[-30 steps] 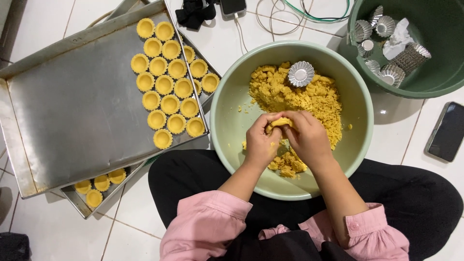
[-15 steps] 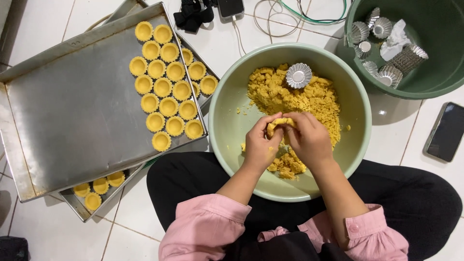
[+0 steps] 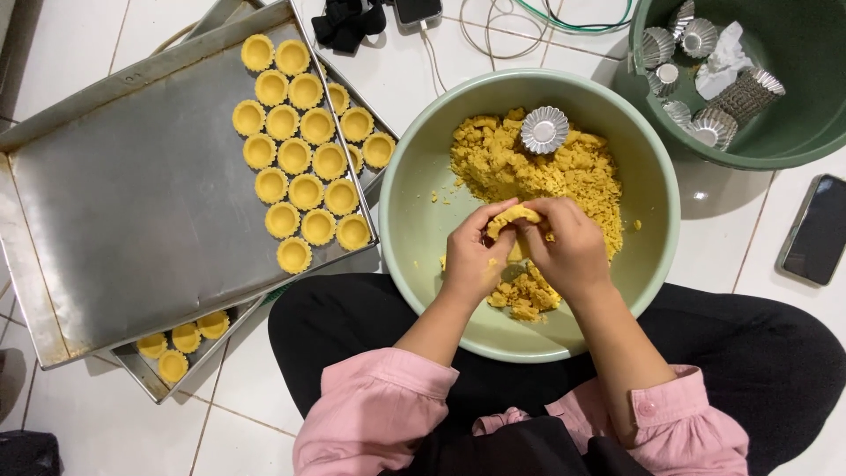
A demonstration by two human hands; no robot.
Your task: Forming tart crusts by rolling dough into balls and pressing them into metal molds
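A small lump of yellow dough (image 3: 514,215) sits pinched between both hands above the near middle of the pale green bowl (image 3: 414,220). The left hand (image 3: 471,256) and right hand (image 3: 571,247) curl closed around it, fingertips meeting. Loose dough (image 3: 538,172) and a fluted tin mould (image 3: 545,130) lie toward the bowl's far side. The bowl rests on a white tiled floor (image 3: 70,414), beside a metal tray (image 3: 132,211) with tart shells (image 3: 304,159) along its right edge.

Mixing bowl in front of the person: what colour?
Pale green mixing bowl, holding crumbly yellow dough; the head view shows it plainly.

Baking tray (image 3: 115,220), green bucket (image 3: 793,141), phone (image 3: 815,231).
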